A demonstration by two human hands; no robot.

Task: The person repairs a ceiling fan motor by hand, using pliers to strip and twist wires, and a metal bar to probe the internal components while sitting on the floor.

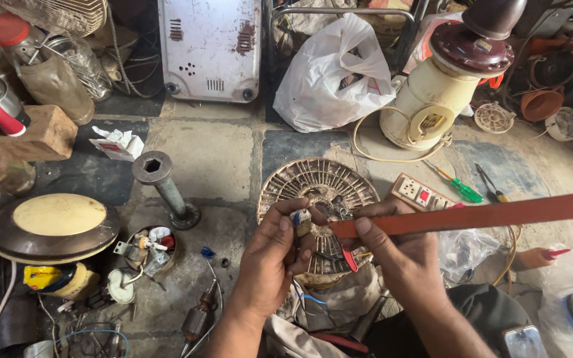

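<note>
My left hand (270,255) pinches a small electrical part with a white end and wires (300,220) trailing down from it, held over a round slotted fan guard (319,182) on the floor. My right hand (392,248) grips a long flat red metal strip (472,215) that points to the right, its near end touching the small part. A red-handled tool (348,258) also shows between the fingers of my right hand.
Around me on the stone floor: a steel pipe stand (164,185), a cream mixer body (436,99), a white plastic bag (333,73), a socket strip (422,193), a green screwdriver (459,187), a brown-rimmed round cover (51,225), a small motor rotor (197,321).
</note>
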